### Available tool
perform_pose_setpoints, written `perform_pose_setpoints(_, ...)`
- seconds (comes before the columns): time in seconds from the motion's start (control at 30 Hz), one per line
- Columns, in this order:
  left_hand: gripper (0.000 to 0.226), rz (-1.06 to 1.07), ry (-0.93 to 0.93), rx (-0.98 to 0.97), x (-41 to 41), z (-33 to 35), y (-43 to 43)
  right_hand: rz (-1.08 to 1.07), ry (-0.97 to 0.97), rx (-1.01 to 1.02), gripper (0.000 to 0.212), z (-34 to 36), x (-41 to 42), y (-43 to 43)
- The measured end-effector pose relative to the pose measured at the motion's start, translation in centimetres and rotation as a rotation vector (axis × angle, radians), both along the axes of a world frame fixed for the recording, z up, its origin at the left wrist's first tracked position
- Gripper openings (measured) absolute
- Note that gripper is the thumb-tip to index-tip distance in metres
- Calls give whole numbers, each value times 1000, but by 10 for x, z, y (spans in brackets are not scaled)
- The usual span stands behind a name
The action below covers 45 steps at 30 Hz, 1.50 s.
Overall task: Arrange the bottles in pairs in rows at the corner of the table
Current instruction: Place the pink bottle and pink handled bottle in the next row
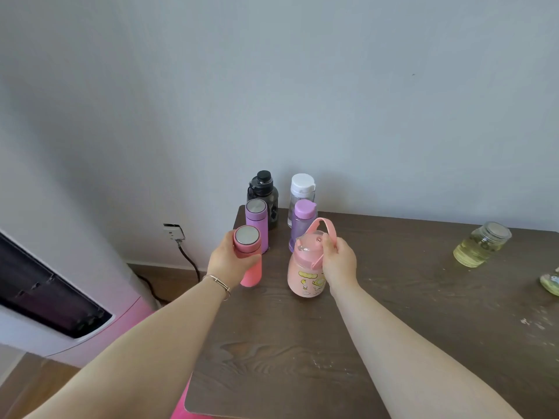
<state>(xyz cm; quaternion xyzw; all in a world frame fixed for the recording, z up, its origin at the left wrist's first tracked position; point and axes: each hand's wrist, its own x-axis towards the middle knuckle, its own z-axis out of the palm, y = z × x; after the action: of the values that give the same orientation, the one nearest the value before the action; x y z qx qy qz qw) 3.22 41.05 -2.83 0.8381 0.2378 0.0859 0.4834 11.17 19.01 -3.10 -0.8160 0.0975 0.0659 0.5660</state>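
At the far left corner of the dark wooden table (393, 343), a black bottle (262, 192) and a clear white-capped bottle (301, 195) form the back row. In front of them stand a purple flask (256, 222) and a clear purple-capped bottle (302, 222). My left hand (225, 263) grips a pink steel-capped flask (247, 252) in front of the purple flask. My right hand (338, 261) holds a round pink cartoon bottle (305, 275) by its strap, in front of the purple-capped bottle. Whether either pink bottle touches the table I cannot tell.
A glass jar of yellowish liquid (481, 244) stands at the right side of the table, and a greenish object (552, 284) is cut off by the right edge. A white-pink appliance (54, 300) stands left of the table, beside a wall socket with a black cable (175, 234).
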Motion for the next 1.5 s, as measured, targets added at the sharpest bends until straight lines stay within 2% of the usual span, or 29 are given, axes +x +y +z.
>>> perform_pose_setpoints(0.27,54,-71,10,-42,10,-16,10,-57,0,-29,32,-10,-5,18)
perform_pose_setpoints(0.43,59,-86,22,-39,11,-29,13,-94,-17,-22,24,-14,-9,19)
perform_pose_setpoints(0.93,67,-86,32,-33,17,-45,14,-112,-29,-23,24,-18,-14,9)
perform_pose_setpoints(1.07,68,-87,48,-34,18,-44,13,-108,-39,-41,34,-12,-16,9)
perform_pose_setpoints(1.17,74,-84,48,-21,19,-43,10,-66,-62,-84,21,-9,-16,5)
perform_pose_setpoints(1.23,85,-79,55,26,19,-41,10,-1,-63,-132,13,-4,-17,3)
perform_pose_setpoints(1.3,97,-92,75,133,17,-37,10,61,-67,-175,28,3,-20,2)
perform_pose_setpoints(1.4,100,-132,97,440,11,-28,8,173,-134,-227,43,12,-25,-1)
perform_pose_setpoints(1.5,93,-166,71,740,6,-15,1,273,-192,-394,55,15,-29,-11)
